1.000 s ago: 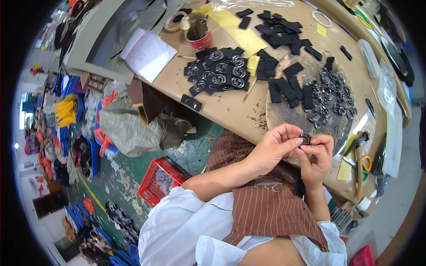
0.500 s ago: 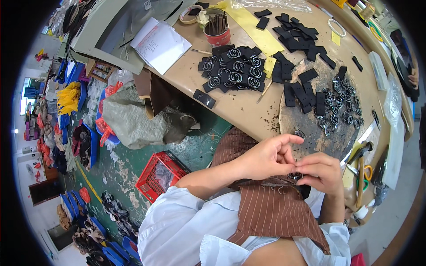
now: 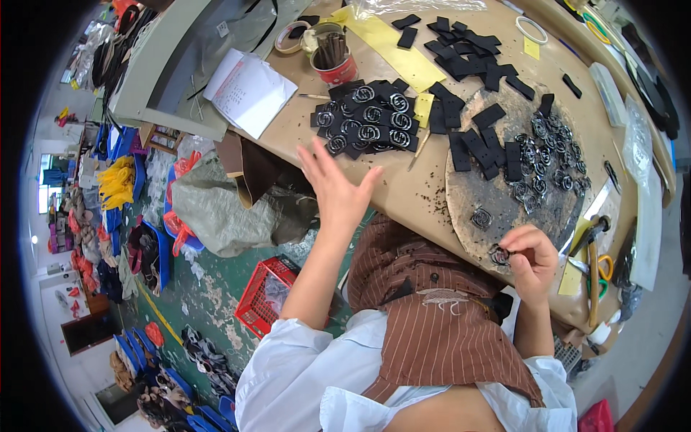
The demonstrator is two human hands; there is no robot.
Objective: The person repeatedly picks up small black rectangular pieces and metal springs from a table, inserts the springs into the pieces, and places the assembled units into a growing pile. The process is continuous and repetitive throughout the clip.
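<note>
My left hand (image 3: 337,189) is held with fingers spread over the table's front edge, beside a pile of black strap pieces with round metal ornaments (image 3: 368,133). Nothing shows in its grip. Low at the near rim of the round worn board (image 3: 471,187), my right hand (image 3: 534,261) pinches a round metal ornament (image 3: 499,254) between thumb and fingers. One loose round ornament (image 3: 481,217) lies on the board just beyond it. Farther up the board are a heap of similar ornaments (image 3: 543,162) and several plain black strap pieces (image 3: 476,147).
A red tin of dark sticks (image 3: 337,65), a notepad (image 3: 252,90) and yellow strips (image 3: 396,50) lie across the table. More black pieces (image 3: 468,54) are at the back. A hammer (image 3: 592,266) and scissors (image 3: 604,270) lie at right. A red crate (image 3: 266,295) stands below.
My hands, together before, have parted. The left has swung away to the left toward the pile, fingers now spread; the right has moved up slightly to the board's rim with the ornament.
</note>
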